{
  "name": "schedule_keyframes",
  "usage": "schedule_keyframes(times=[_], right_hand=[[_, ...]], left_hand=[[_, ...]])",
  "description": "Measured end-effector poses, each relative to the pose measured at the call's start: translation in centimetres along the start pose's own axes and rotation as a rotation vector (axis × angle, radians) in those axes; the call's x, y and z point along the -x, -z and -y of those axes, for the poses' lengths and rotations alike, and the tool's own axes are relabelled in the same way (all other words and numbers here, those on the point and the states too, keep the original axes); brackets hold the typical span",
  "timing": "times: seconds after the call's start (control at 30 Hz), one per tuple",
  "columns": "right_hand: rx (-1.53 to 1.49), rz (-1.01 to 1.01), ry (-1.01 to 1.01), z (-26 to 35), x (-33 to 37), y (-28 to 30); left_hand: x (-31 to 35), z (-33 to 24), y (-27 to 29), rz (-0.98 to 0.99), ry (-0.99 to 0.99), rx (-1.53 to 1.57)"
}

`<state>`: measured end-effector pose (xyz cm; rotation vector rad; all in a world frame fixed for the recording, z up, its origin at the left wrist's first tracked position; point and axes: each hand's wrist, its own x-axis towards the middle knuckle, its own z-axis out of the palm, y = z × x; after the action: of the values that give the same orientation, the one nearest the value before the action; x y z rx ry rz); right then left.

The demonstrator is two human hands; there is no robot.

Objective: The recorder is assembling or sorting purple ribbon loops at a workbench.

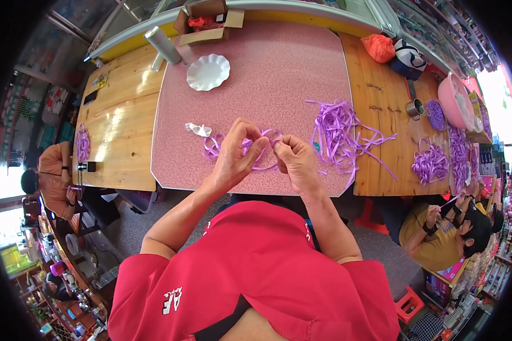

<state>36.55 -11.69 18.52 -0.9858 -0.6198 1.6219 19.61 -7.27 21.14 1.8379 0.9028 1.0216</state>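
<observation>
Over the near part of a pink speckled table mat (pixel 256 68), both my hands pinch a thin purple ribbon (pixel 272 134). The fingers of my left hand (pixel 240 149) are closed on it. Just to the right, my right hand (pixel 297 162) grips it between thumb and forefinger. A loop of the ribbon hangs between and below the hands; its exact shape at the fingertips is too small to tell. More purple ribbon (pixel 211 146) lies left of my left hand, beside a crumpled white wrapper (pixel 198 130). A large heap of loose purple ribbons (pixel 337 131) spreads to the right of my right hand.
A white scalloped plate (pixel 208 73), a roll (pixel 162 45) and an open cardboard box (pixel 206 28) stand at the back left. On the right are a metal cup (pixel 415 107), a pink basin (pixel 456 101) and a ribbon pile (pixel 430 165). People sit at left (pixel 55 176) and right (pixel 438 236).
</observation>
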Motion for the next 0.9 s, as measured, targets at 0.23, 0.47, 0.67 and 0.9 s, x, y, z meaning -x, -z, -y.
schedule_keyframes(times=[0.23,0.47,0.67,0.9], right_hand=[[0.39,-0.114,0.242,-0.3,0.7,-1.1],[0.164,0.004,0.125,0.1,1.3,-0.3],[-0.342,0.187,-0.058,0.8,1.8,-0.2],[-0.385,0.195,-0.087,1.3,2.2,-0.1]], left_hand=[[0.3,-0.3,-0.5,-0.013,-0.043,-0.052],[0.3,-0.3,-0.2,0.093,-0.1,-0.171],[0.5,-1.6,-0.7,0.211,0.168,0.253],[0.4,-2.2,-2.3,-0.037,-0.189,0.058]])
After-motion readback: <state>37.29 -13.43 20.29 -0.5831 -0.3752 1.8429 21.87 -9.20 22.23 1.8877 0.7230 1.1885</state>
